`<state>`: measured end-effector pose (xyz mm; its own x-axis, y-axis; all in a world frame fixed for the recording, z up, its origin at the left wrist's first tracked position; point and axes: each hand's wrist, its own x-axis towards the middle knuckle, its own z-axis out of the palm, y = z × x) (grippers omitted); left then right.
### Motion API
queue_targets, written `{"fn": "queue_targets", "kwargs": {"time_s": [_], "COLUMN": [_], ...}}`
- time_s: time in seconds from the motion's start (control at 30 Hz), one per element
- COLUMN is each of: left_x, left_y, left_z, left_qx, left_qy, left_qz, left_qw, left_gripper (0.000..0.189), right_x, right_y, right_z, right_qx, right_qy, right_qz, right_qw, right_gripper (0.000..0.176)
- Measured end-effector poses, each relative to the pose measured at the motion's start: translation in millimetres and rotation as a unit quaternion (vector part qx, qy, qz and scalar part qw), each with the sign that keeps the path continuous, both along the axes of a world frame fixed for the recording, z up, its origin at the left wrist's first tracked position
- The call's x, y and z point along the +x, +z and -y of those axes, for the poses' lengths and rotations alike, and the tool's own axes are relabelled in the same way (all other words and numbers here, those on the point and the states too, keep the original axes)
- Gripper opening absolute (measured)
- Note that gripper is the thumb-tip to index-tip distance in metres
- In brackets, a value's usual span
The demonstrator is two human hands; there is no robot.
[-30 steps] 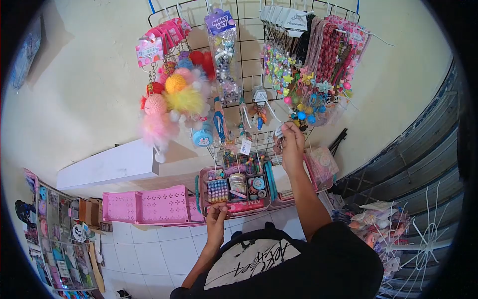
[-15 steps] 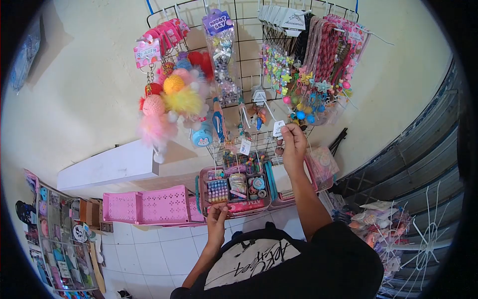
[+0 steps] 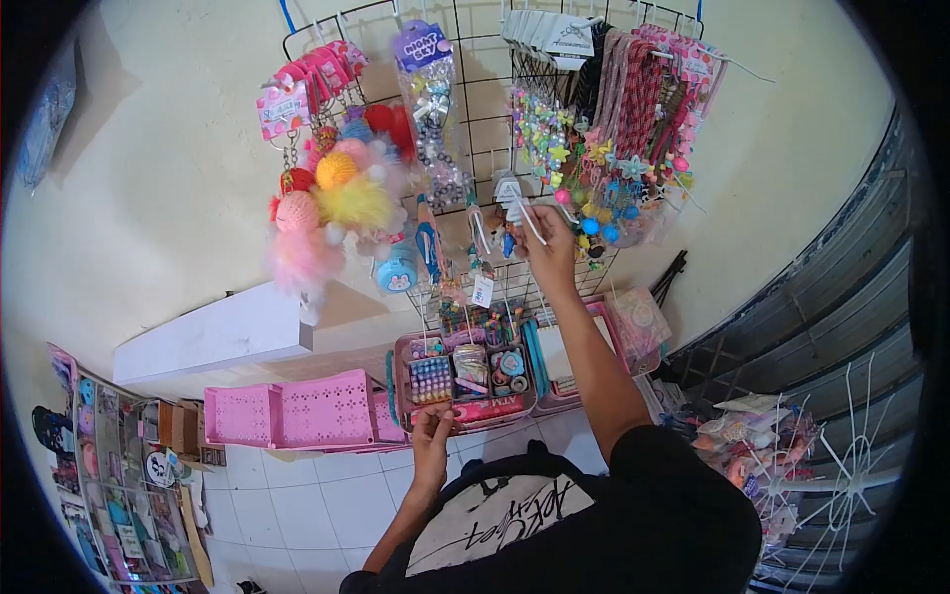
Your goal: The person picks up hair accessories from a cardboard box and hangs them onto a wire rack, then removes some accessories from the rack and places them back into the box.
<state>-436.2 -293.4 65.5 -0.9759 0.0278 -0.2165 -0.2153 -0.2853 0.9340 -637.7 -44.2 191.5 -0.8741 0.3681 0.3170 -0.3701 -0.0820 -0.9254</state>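
Note:
My right hand point(image 3: 551, 252) is closed at the tip of a white display hook, by the small white cards point(image 3: 508, 190) hanging there. Its fingers pinch a white tag, largely hidden behind them. Small colourful charms hang beneath these cards, partly covered by the hand. Lower down, my left hand point(image 3: 431, 428) has its fingers bent over the front rim of a pink basket point(image 3: 400, 374). Inside the basket are compartments with a tray of pearly beads point(image 3: 431, 380), hair ties and other small trinkets. A white price tag point(image 3: 483, 291) dangles above it.
Pompom keychains point(image 3: 336, 188), a Night Sky packet point(image 3: 426, 49) and bead bracelets point(image 3: 539, 129) hang on the black wire grid point(image 3: 475, 74). Pink crates point(image 3: 322, 408) stand left of the basket, below a white shelf point(image 3: 218, 332). A metal shutter point(image 3: 821, 297) borders the right.
My right hand has moved up and left with the white tag, from in front of the grid to the hook. The left hand stays at the basket rim. The view shifts slightly.

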Motion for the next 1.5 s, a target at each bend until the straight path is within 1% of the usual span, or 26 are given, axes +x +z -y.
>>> {"fn": "queue_targets", "kwargs": {"time_s": [0.03, 0.07, 0.13, 0.33, 0.4, 0.43, 0.47, 0.53, 0.57, 0.63, 0.67, 0.73, 0.77, 0.8, 0.83, 0.87, 0.9, 0.93, 1.0, 1.07, 1.1, 1.17, 1.2, 1.27, 1.37, 1.5], "left_x": [1, 1, 1, -9, -21, -29, -37, -49, -55, -67, -72, -81, -87, -94, -106, -118, -124, -129, -141, -143, -143, -145, -146, -147, -147, -148], "left_y": [1, 2, 3, 18, 33, 39, 48, 92, 117, 171, 195, 235, 250, 261, 266, 266, 264, 260, 258, 262, 265, 264, 263, 264, 266, 265], "left_z": [0, -1, -2, -19, -32, -39, -47, -68, -79, -105, -119, -151, -169, -184, -196, -209, -217, -218, -212, -207, -204, -198, -196, -193, -189, -184], "left_qx": [-0.001, 0.002, 0.005, -0.019, -0.072, -0.081, -0.081, -0.119, -0.161, -0.243, -0.283, -0.333, -0.377, -0.419, -0.416, -0.493, -0.564, -0.563, -0.645, -0.655, -0.663, -0.673, -0.684, -0.697, -0.698, -0.704], "left_qy": [-0.001, -0.001, -0.006, -0.051, -0.15, -0.204, -0.212, -0.348, -0.374, -0.392, -0.385, -0.308, -0.285, -0.26, -0.262, -0.209, -0.152, -0.15, -0.098, -0.097, -0.103, -0.111, -0.099, -0.085, -0.086, -0.083], "left_qz": [-0.001, -0.003, -0.007, -0.013, -0.057, -0.1, -0.101, -0.19, -0.265, -0.414, -0.485, -0.638, -0.665, -0.688, -0.689, -0.694, -0.69, -0.691, -0.657, -0.642, -0.627, -0.608, -0.604, -0.599, -0.591, -0.585], "left_qw": [1.0, 1.0, 1.0, 0.998, 0.984, 0.97, 0.969, 0.91, 0.874, 0.785, 0.732, 0.622, 0.578, 0.532, 0.532, 0.483, 0.428, 0.428, 0.378, 0.386, 0.396, 0.406, 0.396, 0.385, 0.395, 0.393], "left_gripper": [0.019, 0.019, 0.019, 0.018, 0.019, 0.022, 0.022, 0.023, 0.023, 0.027, 0.03, 0.034, 0.034, 0.035, 0.035, 0.035, 0.036, 0.036, 0.039, 0.041, 0.041, 0.042, 0.042, 0.042, 0.042, 0.042], "right_x": [-9, -14, -18, -10, 0, 14, 29, 63, 74, 91, 99, 111, 128, 130, 130, 131, 135, 138, 142, 141, 140, 133, 126, 111, 95, 83], "right_y": [-2, -5, -4, -7, -12, -17, -22, -23, -29, -40, -45, -52, -30, -35, -42, -46, -46, -45, -38, -23, -9, 18, 18, 16, 19, 24], "right_z": [0, 0, 2, -3, -10, -17, -23, -32, -39, -56, -66, -83, -83, -89, -96, -102, -109, -117, -131, -142, -142, -136, -135, -133, -129, -129], "right_qx": [0.028, 0.028, 0.016, 0.009, 0.159, 0.202, 0.202, 0.24, 0.239, 0.27, 0.269, 0.314, 0.37, 0.371, 0.395, 0.408, 0.409, 0.437, 0.464, 0.449, 0.448, 0.384, 0.383, 0.404, 0.446, 0.439], "right_qy": [-0.007, -0.008, -0.017, 0.0, -0.108, -0.119, -0.127, -0.019, -0.025, 0.106, 0.101, 0.154, 0.091, 0.088, 0.171, 0.25, 0.248, 0.221, 0.194, 0.079, 0.079, -0.029, -0.027, -0.092, -0.119, -0.121], "right_qz": [-0.048, -0.05, -0.034, -0.048, -0.104, -0.086, -0.085, -0.015, -0.011, 0.099, 0.102, -0.148, -0.153, -0.151, -0.017, 0.117, 0.118, 0.119, 0.118, 0.093, 0.092, 0.092, 0.092, -0.05, -0.057, -0.058], "right_qw": [0.998, 0.998, 0.999, 0.999, 0.976, 0.968, 0.967, 0.97, 0.971, 0.952, 0.952, 0.925, 0.912, 0.912, 0.903, 0.87, 0.87, 0.864, 0.856, 0.885, 0.886, 0.918, 0.919, 0.909, 0.885, 0.888], "right_gripper": [0.012, 0.012, 0.022, 0.024, 0.022, 0.028, 0.028, 0.031, 0.031, 0.029, 0.029, 0.035, 0.037, 0.037, 0.035, 0.034, 0.034, 0.031, 0.029, 0.029, 0.029, 0.035, 0.035, 0.043, 0.047, 0.052]}}
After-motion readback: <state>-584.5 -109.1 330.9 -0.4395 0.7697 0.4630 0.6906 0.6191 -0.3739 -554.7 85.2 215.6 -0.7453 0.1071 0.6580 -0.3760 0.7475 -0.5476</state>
